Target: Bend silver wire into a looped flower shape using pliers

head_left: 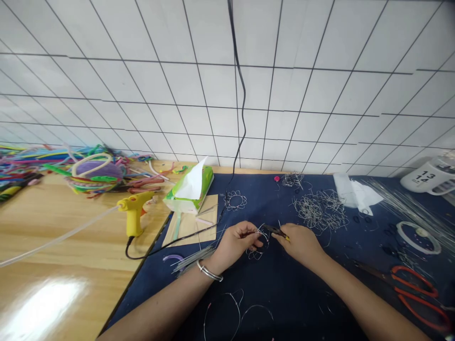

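Note:
My left hand [239, 242] pinches a bent wire shape [256, 255] made of thin loops, held over the dark blue mat. My right hand [300, 242] is wrapped round a pair of pliers [273, 230] with dark jaws and a bit of yellow handle showing. The jaws point left and reach the top of the wire shape; whether they grip a wire is too small to tell. Behind my hands lies a flower-shaped wire ring [235, 201]. In front of them are loose curved wires [239, 310] on the mat.
Tangled wire pieces [320, 209] lie beyond my right hand, and red-handled scissors [414, 284] at right. Straight wires [195, 259] lie by my left wrist. A yellow glue gun [134, 213], a tissue pack [190, 189], coloured pipe cleaners [95, 170] and a white mug [428, 177] stand around.

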A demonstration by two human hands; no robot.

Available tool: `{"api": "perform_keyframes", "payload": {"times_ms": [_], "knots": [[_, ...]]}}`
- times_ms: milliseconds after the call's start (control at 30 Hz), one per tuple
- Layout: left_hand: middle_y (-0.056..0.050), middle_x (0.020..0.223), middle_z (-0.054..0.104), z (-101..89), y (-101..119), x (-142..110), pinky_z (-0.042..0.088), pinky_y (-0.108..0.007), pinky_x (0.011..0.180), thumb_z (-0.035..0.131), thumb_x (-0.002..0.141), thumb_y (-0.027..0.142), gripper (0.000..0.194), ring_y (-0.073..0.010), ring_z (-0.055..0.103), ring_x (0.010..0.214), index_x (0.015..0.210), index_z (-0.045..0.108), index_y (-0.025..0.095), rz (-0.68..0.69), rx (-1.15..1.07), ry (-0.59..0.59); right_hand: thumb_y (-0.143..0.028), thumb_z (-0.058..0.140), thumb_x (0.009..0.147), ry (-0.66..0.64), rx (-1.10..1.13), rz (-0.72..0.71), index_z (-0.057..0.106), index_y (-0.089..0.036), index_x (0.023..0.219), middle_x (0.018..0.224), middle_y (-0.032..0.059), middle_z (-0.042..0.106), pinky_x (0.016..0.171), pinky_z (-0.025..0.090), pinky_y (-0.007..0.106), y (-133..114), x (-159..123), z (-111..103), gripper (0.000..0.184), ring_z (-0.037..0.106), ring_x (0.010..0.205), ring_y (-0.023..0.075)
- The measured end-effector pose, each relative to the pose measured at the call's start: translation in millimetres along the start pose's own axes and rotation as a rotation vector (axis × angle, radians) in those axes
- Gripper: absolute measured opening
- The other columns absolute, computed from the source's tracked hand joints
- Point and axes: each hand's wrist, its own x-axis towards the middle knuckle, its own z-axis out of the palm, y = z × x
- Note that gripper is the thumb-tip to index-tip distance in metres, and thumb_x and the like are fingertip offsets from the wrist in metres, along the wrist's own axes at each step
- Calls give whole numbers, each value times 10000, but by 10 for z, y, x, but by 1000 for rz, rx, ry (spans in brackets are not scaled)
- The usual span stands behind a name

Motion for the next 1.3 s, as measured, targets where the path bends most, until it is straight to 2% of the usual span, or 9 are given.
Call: {"api": "perform_keyframes", "payload": {"times_ms": [100,233,367,667,1000,1300], "knots": [[-32,684,652,0,-36,1,482,-203,515,546,778,301,177,-132,644,592,853,535,142,13,58,26,-411,388,848,44,-22,1,518,-198,688,690,-15,544,514,219,228,-4,-24,-81,297,483,592,92],[-40,795,654,18,-45,2,488,-201,503,532,779,301,210,-140,656,615,940,543,166,27,147,73,-321,436,826,195,-164,-8,512,-197,684,689,-4,531,578,242,251,-43,-74,-138,203,478,652,123],[-14,641,642,33,-47,5,495,-208,513,509,789,309,200,-135,644,577,916,565,165,44,224,108,-253,456,805,279,-264,-52,526,-193,694,691,16,528,639,242,282,-126,-109,-117,144,462,685,145],[21,540,624,26,-87,-3,462,-183,449,500,782,311,147,-121,623,484,833,527,176,91,303,120,-194,450,802,363,-358,-41,539,-173,695,669,41,510,637,210,308,-270,-175,-110,142,420,679,156],[30,528,622,24,-139,23,426,-169,425,506,763,285,95,-126,631,495,789,510,194,50,367,144,-215,391,852,473,-451,-32,532,-167,688,659,51,473,639,203,316,-345,-224,-73,222,374,682,168],[37,520,617,24,-201,32,382,-169,413,501,756,260,64,-114,607,468,759,501,196,64,400,197,-158,416,817,514,-484,-38,545,-151,681,660,55,466,639,204,306,-384,-219,-69,188,356,682,160]]}}
